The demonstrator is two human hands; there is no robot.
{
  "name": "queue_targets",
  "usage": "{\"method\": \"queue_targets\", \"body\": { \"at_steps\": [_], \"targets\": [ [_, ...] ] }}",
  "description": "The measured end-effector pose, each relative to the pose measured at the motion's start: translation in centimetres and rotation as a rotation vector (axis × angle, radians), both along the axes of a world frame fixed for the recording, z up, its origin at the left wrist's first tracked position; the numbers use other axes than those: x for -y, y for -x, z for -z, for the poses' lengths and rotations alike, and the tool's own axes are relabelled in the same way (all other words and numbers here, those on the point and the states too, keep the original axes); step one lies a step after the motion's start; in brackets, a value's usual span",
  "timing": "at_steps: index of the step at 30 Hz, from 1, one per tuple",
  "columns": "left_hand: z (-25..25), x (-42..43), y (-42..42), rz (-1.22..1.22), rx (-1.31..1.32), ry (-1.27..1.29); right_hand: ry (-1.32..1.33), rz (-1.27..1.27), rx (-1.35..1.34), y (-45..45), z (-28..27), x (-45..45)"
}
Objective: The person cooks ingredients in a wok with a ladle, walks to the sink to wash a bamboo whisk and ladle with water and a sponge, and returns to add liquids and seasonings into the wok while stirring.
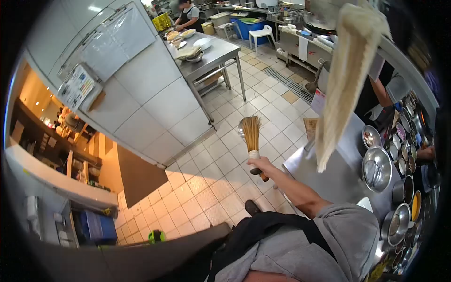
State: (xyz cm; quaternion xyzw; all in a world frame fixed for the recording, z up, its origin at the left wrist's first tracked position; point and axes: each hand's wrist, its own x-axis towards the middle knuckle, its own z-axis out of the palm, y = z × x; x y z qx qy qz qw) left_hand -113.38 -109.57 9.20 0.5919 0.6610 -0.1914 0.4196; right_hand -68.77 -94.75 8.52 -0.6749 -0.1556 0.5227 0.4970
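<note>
My right hand [261,166] is closed around the bound grip of a bamboo wok brush [252,134], held out over the tiled floor with its bristles pointing away from me. Behind the bristles shows the round metal bowl of what looks like a ladle [241,129]. Two handle ends, one dark and one wooden, stick out below my fist, so the ladle seems gripped along with the brush. My left hand is not in view.
A steel counter [324,176] with metal bowls [377,169] runs along my right. Close by hangs a beige cloth [345,84]. Ahead stand a steel table [218,51], a white stool [261,35] and a co-worker [190,16]. A tiled partition [155,98] is on the left.
</note>
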Motion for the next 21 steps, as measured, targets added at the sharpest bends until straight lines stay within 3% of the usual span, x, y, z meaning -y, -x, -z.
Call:
{"method": "queue_targets", "body": {
  "at_steps": [4, 8, 10, 12, 15, 18, 21],
  "targets": [
    [-6.5, -14.0, -10.2, 0.250, -0.069, -0.364, 0.055, 0.106, 0.074, -4.8, -0.2, -5.1],
    [-3.0, -28.7, -18.5, 0.619, 0.252, -0.471, 0.042, 0.204, 0.125, -8.7, 1.4, -8.4],
    [-0.3, -35.3, -23.7, 0.691, 0.471, -0.320, 0.053, 0.242, 0.131, -10.4, -0.2, -9.9],
    [-0.8, -40.0, -30.0, 0.620, 0.567, -0.038, 0.085, 0.215, 0.176, -13.5, 0.6, -11.5],
    [1.9, -45.5, -37.3, 0.536, 0.735, 0.152, 0.080, 0.199, 0.161, -17.4, 0.1, -13.6],
    [2.3, -50.0, -43.4, 0.230, 0.811, 0.457, 0.024, 0.236, 0.152, -21.3, 0.3, -16.8],
    [2.1, -54.5, -47.8, 0.207, 0.742, 0.478, 0.095, 0.223, 0.073, -25.1, -1.0, -20.0]
  ]
}}
